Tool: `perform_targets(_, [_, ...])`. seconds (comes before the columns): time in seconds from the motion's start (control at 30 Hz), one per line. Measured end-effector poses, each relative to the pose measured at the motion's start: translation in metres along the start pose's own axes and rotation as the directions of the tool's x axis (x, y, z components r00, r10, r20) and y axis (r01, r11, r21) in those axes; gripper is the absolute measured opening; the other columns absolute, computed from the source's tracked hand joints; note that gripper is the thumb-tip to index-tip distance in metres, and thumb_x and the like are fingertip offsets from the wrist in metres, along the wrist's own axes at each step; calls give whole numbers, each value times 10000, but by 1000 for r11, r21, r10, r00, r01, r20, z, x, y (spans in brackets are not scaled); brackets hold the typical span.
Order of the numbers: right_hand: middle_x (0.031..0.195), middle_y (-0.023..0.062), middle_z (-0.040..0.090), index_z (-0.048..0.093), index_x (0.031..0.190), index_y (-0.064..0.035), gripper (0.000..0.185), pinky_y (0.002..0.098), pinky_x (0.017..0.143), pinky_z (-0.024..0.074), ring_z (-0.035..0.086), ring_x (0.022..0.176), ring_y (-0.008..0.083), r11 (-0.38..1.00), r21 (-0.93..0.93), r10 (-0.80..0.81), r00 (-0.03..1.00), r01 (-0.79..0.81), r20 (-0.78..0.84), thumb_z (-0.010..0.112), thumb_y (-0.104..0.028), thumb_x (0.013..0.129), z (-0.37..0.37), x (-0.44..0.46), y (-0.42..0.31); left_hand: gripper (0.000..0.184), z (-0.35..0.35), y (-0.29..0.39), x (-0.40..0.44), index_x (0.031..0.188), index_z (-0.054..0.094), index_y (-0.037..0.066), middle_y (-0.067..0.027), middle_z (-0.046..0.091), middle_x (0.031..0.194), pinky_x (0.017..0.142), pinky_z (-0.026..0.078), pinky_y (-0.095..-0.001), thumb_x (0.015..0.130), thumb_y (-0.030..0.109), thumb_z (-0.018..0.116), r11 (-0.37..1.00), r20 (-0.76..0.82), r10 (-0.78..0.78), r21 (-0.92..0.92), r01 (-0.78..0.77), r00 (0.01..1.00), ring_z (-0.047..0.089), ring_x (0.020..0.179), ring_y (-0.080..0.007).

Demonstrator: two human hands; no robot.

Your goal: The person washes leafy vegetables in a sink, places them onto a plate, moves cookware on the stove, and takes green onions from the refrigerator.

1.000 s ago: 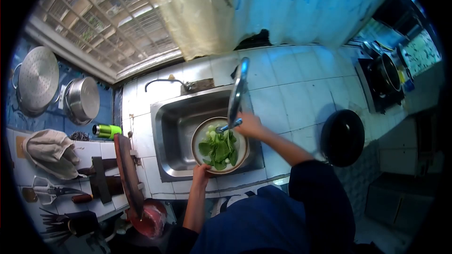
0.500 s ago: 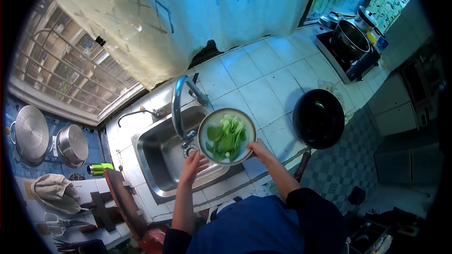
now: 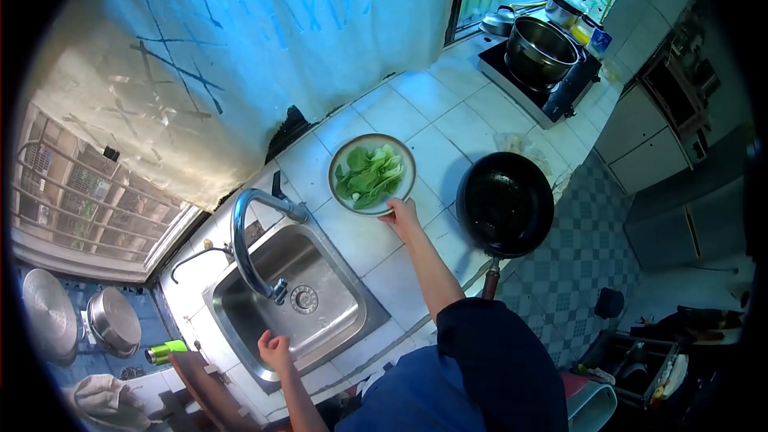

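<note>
White-tiled counter (image 3: 376, 252) runs diagonally through the head view, checkered floor (image 3: 552, 288) to its right. Pale curtain (image 3: 320, 32) lit blue hangs along the far side, barred window (image 3: 96, 192) at left.

Right hand (image 3: 400, 216): pinching the near rim of a round plate (image 3: 407, 177), arm stretched out. Plate is over the counter, between the sink (image 3: 324, 272) and the black wok (image 3: 506, 204), clear of both; can't tell if its base touches the tiles. Leafy greens (image 3: 368, 178) lie on the plate, pale stems toward the upper right, leaves toward the left.

Left hand (image 3: 274, 350): fingers loosely bent and free, over the near-left part of the sink; can't tell how high above it. Sink's drain (image 3: 304, 299) is in plain view, curved faucet (image 3: 238, 232) arching over the basin with its nozzle just beside the drain in view.

Wok sits right of the plate, its handle pointing toward the person, partly behind the right upper arm. Beyond it, a flat cooker (image 3: 580, 84) carries a steel pot (image 3: 524, 54), uncovered; lidded pot (image 3: 566, 6) behind that.

Lower left: green bottle (image 3: 166, 350) lying on its side, brown board (image 3: 208, 392) on edge, crumpled cloth (image 3: 108, 404). Perforated pan (image 3: 48, 316) above those, beside the wall
</note>
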State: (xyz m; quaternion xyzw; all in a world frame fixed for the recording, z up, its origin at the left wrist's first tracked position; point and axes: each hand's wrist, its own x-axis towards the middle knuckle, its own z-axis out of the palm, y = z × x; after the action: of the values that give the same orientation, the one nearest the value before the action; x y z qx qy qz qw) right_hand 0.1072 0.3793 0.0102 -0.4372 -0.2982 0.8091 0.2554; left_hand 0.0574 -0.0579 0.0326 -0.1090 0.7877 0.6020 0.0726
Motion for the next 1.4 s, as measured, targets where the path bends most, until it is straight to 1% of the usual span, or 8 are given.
perform_targets(0.43, [781, 194, 614, 492, 961, 114, 286, 300, 481, 543, 638, 613, 264, 1000, -9, 22, 1000, -22, -4, 484, -77, 748, -6, 25, -6, 177, 9, 43, -4, 795, 495, 35, 5, 473, 675, 571, 415, -188, 679, -85, 551, 937, -40, 282, 224, -267, 958, 460, 580, -64])
perform_targets(0.53, [808, 196, 602, 504, 947, 68, 266, 301, 423, 522, 620, 530, 244, 1000, -3, 31, 999, -31, -11, 506, -71, 720, -6, 27, -3, 215, 0, 34, 0, 930, 617, 31, -86, 514, 923, 751, 442, -270, 739, -6, 523, 800, 96, 437, 412, -435, 894, 525, 882, -169])
perform_targets(0.67, [735, 161, 583, 466, 1008, 71, 361, 295, 376, 481, 572, 455, 224, 993, 73, 98, 989, -90, -114, 550, -85, 694, 3, 17, 9, 309, -17, 16, 7, 1061, 601, 76, -176, 457, 1179, 914, 372, -383, 761, 96, 526, 772, 165, 308, 533, -347, 937, 441, 1112, -274])
perform_targets(0.73, [954, 202, 570, 430, 1117, 67, 485, 339, 605, 513, 609, 747, 238, 995, -91, 9, 950, -39, -311, 568, -103, 685, 11, 0, 18, 419, -15, 15, -4, 1177, 552, 145, -210, 355, 1326, 1003, 246, -461, 763, 208, 531, 637, 69, 268, 736, -230, 961, 320, 1240, -321])
perform_targets(0.9, [1124, 236, 448, 358, 1204, 51, 620, 356, 796, 447, 507, 983, 309, 866, -463, -386, 842, 190, -376, 587, -89, 645, 14, -61, 60, 498, -32, -2, -33, 1178, 554, 139, -223, 368, 1321, 995, 261, -456, 688, 213, 610, 628, 174, 221, 727, -277, 960, 335, 1237, -318])
perform_targets(0.97, [1106, 196, 478, 375, 1209, 4, 593, 332, 747, 459, 551, 882, 250, 631, -653, -589, 807, 420, -50, 591, -82, 663, 10, -93, 65, 447, -46, -25, -25, 1108, 589, 49, -194, 509, 1181, 955, 332, -388, 669, 132, 597, 901, 236, 92, 393, -182, 967, 460, 1126, -284])
perform_targets(1.17, [936, 75, 588, 481, 1139, -65, 450, 253, 642, 460, 549, 673, 115, 639, -474, -511, 795, 606, 327, 571, -7, 702, -24, -226, -17, 379, -36, -25, -55, 1025, 609, -33, -178, 616, 1003, 920, 375, -324, 670, 80, 538, 900, 349, 218, 291, -326, 912, 554, 1006, -254])
perform_targets(1.4, [855, 42, 602, 585, 947, -22, 217, 233, 680, 461, 568, 726, 112, 445, -674, -773, 633, 590, 44, 510, 30, 751, -130, -299, -35, 321, 16, -58, -102, 1016, 606, -35, -177, 623, 984, 867, 428, -329, 716, 58, 540, 932, 620, 63, 244, -268, 782, 583, 957, -246])
